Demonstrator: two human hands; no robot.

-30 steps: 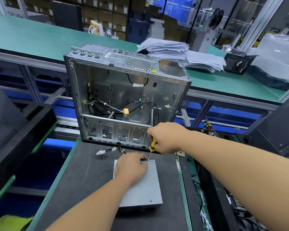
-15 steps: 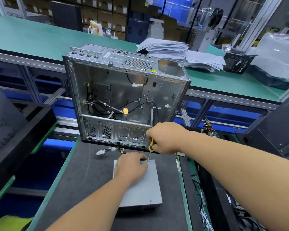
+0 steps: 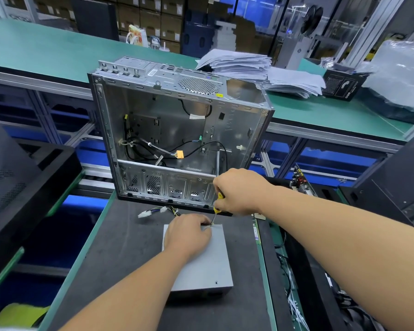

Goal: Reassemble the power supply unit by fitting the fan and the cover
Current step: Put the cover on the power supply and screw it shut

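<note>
Right hand (image 3: 239,191) grips a yellow screwdriver (image 3: 217,205), its shaft slanting down-left, tip at the far right corner of the PSU cover (image 3: 208,256). Left hand (image 3: 189,232) rests on the far part of the cover, fingers pinching at the tip, prob. a screw. PSU lies flat near the person, long axis near-far.

An electronics assembly workshop: green-matted benches (image 3: 58,51), stacked cartons (image 3: 153,17), open computer chassis (image 3: 177,130).

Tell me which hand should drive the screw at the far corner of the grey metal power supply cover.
Right. The right hand grips the yellow-handled screwdriver, tip at that corner of the grey metal power supply cover. The left hand rests on the cover, steadying it.
</note>
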